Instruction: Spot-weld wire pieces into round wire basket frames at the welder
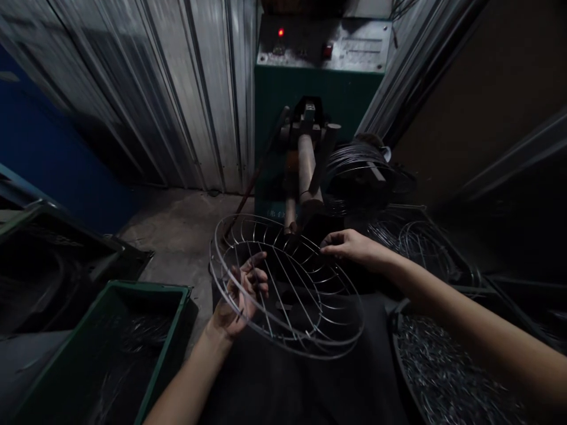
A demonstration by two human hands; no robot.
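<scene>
A round wire guard (292, 295), made of thin spokes and rings, is held tilted in front of me. My left hand (241, 295) is under its left side, palm up, with the fingers curled round its wires. My right hand (352, 247) pinches the guard's far right rim with fingertips together. Just beyond the guard stands a green machine (310, 88) with a protruding cylindrical arm (305, 165) and a lit red lamp on top.
A green plastic crate (168, 330) sits at lower left, a darker crate (66, 248) behind it. Coils of wire (363, 165) lie right of the machine. A bin of short wire pieces (443, 378) is at lower right. Corrugated metal wall behind.
</scene>
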